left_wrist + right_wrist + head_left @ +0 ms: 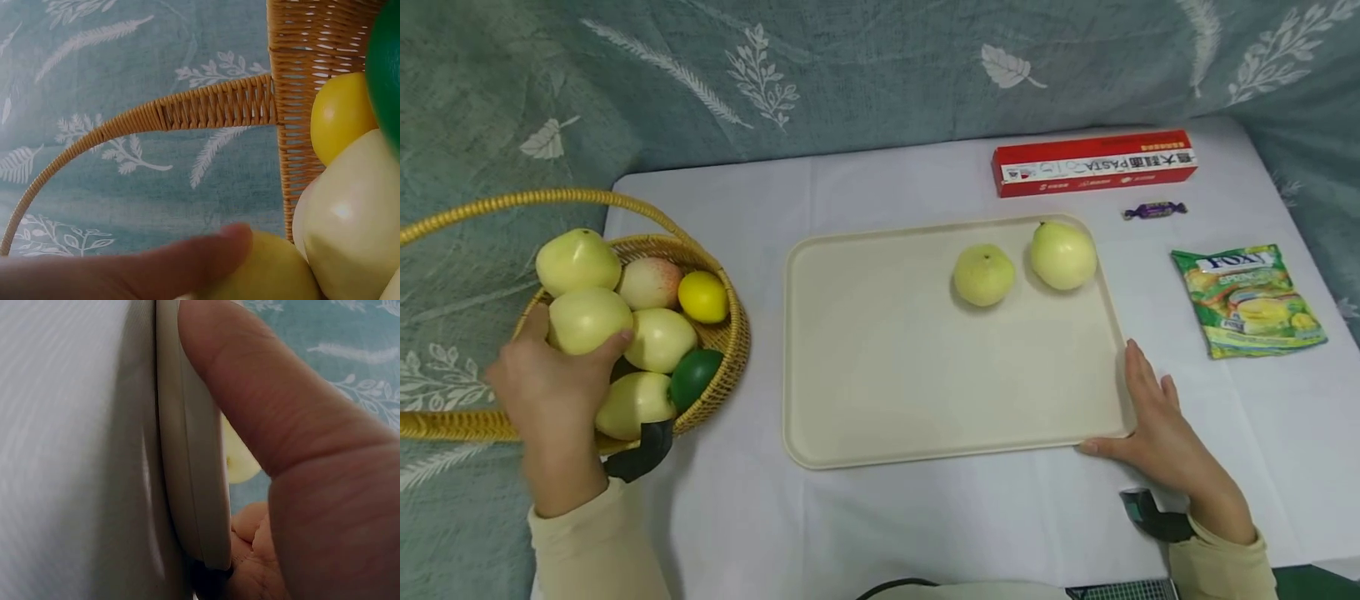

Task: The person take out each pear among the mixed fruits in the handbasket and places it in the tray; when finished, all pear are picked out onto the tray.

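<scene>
My left hand (553, 379) grips a pale green pear (589, 321) at the top of the wicker basket (737, 350). The thumb (206, 253) lies along the fruit's side in the left wrist view. Around it in the basket are more pale pears (658, 340), a peach (650, 284), a yellow lemon-like fruit (703, 297) and a dark green fruit (696, 378). My right hand (1165, 433) rests at the near right corner of the beige tray (887, 375), thumb against the front edge, extended fingers along the right side. Two pale green pears (983, 275) (1063, 255) sit on the tray's far right.
A red pasta box (1096, 163) lies behind the tray, with a purple wrapped candy (1155, 211) before it. A green FOXY packet (1251, 302) is at the right. The basket's tall handle (550, 197) arches out to the left.
</scene>
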`<action>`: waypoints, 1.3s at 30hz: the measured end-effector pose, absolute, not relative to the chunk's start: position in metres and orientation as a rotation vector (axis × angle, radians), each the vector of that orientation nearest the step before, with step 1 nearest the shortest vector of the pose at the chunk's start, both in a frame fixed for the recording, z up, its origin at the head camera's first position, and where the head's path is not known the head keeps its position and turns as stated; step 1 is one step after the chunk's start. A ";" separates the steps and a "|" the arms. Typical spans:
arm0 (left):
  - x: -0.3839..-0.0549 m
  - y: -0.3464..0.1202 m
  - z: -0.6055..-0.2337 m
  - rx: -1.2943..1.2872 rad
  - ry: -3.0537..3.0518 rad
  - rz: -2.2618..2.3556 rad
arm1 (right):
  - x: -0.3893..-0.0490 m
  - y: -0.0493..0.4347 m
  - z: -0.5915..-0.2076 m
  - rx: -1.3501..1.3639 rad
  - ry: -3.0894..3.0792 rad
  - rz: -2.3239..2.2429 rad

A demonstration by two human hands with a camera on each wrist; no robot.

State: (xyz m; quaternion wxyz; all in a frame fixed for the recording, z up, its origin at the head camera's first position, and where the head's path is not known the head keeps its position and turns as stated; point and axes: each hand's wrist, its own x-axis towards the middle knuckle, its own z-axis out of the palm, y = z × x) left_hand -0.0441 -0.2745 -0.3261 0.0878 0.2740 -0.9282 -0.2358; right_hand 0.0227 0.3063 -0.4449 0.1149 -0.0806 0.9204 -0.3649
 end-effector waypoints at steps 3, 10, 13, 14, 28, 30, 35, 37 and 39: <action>-0.045 -0.264 -0.326 0.745 -2.699 -0.702 | 0.022 0.308 -0.444 -0.244 2.707 -1.059; -0.057 -0.204 -0.323 0.390 -2.711 -0.788 | 0.021 0.308 -0.444 -0.235 2.704 -1.058; -0.066 -0.176 -0.323 0.212 -2.772 -0.878 | 0.022 0.307 -0.446 -0.237 2.710 -1.066; -0.069 -0.168 -0.323 0.158 -2.788 -0.909 | 0.022 0.307 -0.446 -0.240 2.712 -1.070; -0.128 -0.080 -0.373 -0.117 -2.971 -1.455 | 0.019 0.308 -0.447 -0.246 2.719 -1.068; -0.131 -0.072 -0.383 -0.140 -2.968 -1.494 | 0.019 0.308 -0.447 -0.243 2.716 -1.065; -0.135 -0.058 -0.402 -0.164 -2.949 -1.550 | 0.021 0.308 -0.445 -0.220 2.719 -1.049; -0.136 -0.056 -0.405 -0.164 -2.949 -1.542 | 0.021 0.308 -0.446 -0.218 2.720 -1.051; -0.136 -0.055 -0.406 -0.163 -2.952 -1.539 | 0.021 0.309 -0.446 -0.218 2.720 -1.056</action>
